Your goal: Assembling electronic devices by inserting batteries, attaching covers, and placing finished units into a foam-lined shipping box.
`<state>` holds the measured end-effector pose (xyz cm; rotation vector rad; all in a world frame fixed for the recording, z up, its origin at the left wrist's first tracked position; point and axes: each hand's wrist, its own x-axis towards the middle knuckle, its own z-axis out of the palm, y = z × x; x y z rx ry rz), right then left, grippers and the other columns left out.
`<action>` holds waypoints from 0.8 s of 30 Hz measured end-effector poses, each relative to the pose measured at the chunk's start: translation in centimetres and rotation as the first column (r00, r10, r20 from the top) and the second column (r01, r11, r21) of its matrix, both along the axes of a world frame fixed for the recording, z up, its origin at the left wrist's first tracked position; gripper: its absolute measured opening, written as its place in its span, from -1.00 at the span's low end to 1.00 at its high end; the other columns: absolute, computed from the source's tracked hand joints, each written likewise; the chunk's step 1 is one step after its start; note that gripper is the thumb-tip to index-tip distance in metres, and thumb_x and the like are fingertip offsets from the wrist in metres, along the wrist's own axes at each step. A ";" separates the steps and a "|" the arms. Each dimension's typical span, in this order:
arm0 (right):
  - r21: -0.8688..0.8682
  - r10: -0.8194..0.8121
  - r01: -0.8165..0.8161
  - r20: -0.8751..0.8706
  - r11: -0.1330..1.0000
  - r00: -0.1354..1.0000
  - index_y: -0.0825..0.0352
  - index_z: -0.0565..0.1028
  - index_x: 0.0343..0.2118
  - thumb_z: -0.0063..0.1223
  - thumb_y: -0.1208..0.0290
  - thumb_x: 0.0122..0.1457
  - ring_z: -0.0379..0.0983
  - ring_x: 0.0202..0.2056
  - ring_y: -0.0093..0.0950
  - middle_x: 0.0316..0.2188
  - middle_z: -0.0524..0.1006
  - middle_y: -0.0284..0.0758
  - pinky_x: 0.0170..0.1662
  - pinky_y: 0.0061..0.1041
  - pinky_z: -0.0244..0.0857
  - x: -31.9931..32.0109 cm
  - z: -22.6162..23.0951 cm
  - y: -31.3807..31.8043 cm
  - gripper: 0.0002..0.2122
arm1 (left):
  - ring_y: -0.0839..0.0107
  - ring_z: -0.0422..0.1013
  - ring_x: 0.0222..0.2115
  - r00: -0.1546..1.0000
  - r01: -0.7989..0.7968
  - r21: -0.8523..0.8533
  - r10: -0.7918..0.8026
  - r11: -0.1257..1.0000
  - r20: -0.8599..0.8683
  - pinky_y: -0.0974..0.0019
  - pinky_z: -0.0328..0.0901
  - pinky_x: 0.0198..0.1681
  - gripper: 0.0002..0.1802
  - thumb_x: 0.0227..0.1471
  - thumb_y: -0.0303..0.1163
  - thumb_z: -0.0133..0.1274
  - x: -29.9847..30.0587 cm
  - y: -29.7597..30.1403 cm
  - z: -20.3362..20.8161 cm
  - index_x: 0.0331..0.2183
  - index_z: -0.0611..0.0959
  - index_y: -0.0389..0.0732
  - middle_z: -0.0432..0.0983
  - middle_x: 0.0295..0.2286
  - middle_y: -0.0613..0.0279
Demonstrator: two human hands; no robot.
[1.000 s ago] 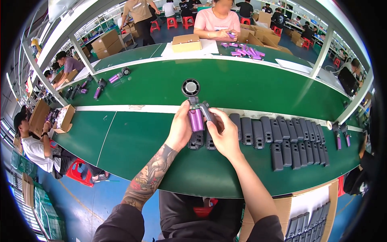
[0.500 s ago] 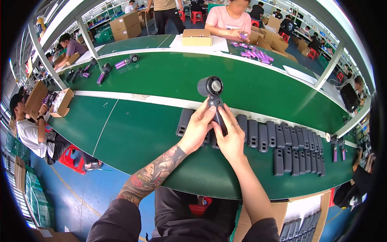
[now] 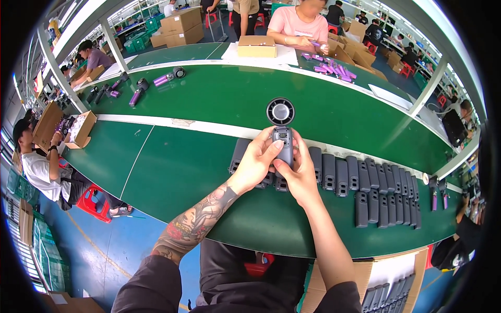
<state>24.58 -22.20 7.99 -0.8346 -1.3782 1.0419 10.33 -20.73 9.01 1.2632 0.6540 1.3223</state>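
Observation:
A dark grey handheld fan (image 3: 282, 134) stands upright between my hands, its round head at the top and its front turned toward me. My left hand (image 3: 258, 163) wraps the handle's left side, with the thumb lying across its front. My right hand (image 3: 301, 178) grips the other side, its thumb low on the handle. Beneath and beside my hands lie grey handle casings (image 3: 328, 172) on the green bench; my hands partly hide a few. More of these casings run in two rows to the right.
A white ledge (image 3: 195, 125) divides my bench from a green belt (image 3: 224, 96). Purple-handled fans (image 3: 136, 94) lie at the belt's far left. Opposite, a co-worker (image 3: 297, 26) handles purple parts behind a carton (image 3: 257, 47). An open box of grey casings (image 3: 389, 295) stands by my right side.
The fan has turned in my hands, so its head and handle front now face me more squarely. My grip has shifted slightly. Across the belt, the co-worker's hands have moved.

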 end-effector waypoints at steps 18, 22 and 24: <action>-0.233 0.151 -0.198 -0.206 0.952 0.967 0.39 0.31 0.20 0.01 0.56 0.22 0.50 -0.37 -0.50 -0.17 0.55 -0.11 -0.35 -0.61 0.39 -0.6 1.2 0.2 -0.54 | 0.41 0.49 -0.35 0.960 -0.145 -0.013 0.138 0.989 -0.244 0.38 0.39 -0.23 -0.68 0.26 -0.30 -0.01 -1.6 1.1 0.3 -0.08 0.51 -0.34 0.56 -0.33 0.11; -0.314 0.306 -0.634 -0.672 0.707 0.674 0.41 0.35 0.08 0.06 0.27 0.32 0.41 -0.59 -0.62 -0.26 0.56 -0.13 -0.62 -0.79 0.16 3.7 -0.8 2.4 -0.61 | 0.41 0.50 -0.38 0.773 -0.574 0.157 0.595 0.804 -0.221 0.36 0.37 -0.24 -0.70 0.23 -0.26 -0.09 -7.1 5.2 -2.2 -0.23 0.63 -0.26 0.60 -0.42 0.18; -0.401 0.184 -0.563 -0.674 0.723 0.716 0.46 0.34 0.06 0.09 0.30 0.31 0.33 -0.70 -0.67 -0.24 0.57 -0.11 -0.73 -0.83 0.06 3.6 -0.2 3.1 -0.61 | 0.40 0.51 -0.38 0.706 -0.651 0.138 0.663 0.746 -0.250 0.35 0.37 -0.24 -0.71 0.22 -0.27 -0.09 -10.0 6.5 -4.1 -0.24 0.63 -0.25 0.61 -0.42 0.19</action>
